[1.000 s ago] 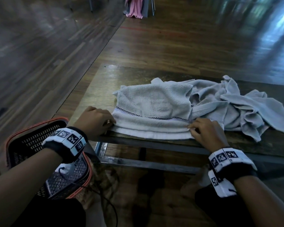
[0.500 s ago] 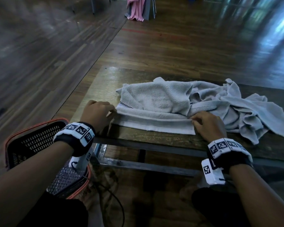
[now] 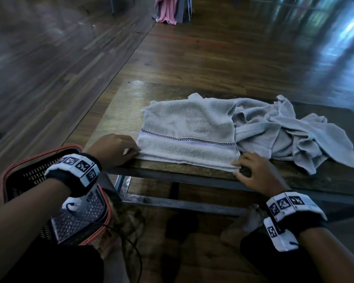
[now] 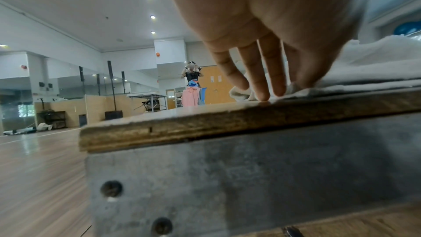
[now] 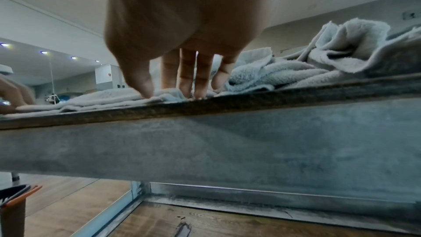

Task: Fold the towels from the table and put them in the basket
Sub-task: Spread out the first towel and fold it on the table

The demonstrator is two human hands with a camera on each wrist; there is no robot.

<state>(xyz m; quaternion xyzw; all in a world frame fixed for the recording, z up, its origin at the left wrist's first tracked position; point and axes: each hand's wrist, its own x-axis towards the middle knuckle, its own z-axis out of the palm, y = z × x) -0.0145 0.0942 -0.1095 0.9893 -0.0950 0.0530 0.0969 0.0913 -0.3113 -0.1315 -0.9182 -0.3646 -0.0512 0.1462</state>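
Observation:
A pale grey towel (image 3: pixel 188 127) with a dark checked stripe lies folded flat at the table's near left, its front hem along the table edge. My left hand (image 3: pixel 133 153) pinches its near left corner, thumb on top; the left wrist view shows my left hand (image 4: pixel 293 84) with fingertips down on the tabletop at the towel (image 4: pixel 376 64). My right hand (image 3: pixel 236 169) pinches the near right corner; in the right wrist view my right hand (image 5: pixel 157 93) has thumb and fingers down on the towel (image 5: pixel 102 98). A crumpled pile of more grey towels (image 3: pixel 290 135) lies right of it.
The low wooden table (image 3: pixel 119 111) stands on a metal frame. A black mesh basket with an orange rim (image 3: pixel 14 174) sits on the floor at my left, below the table edge. A cable (image 3: pixel 135 252) trails on the floor. Pink cloth (image 3: pixel 166 9) hangs far behind.
Both hands drew the towel's front hem toward the table's near edge and laid it flat. The striped band now shows in full and the towel lies smoother.

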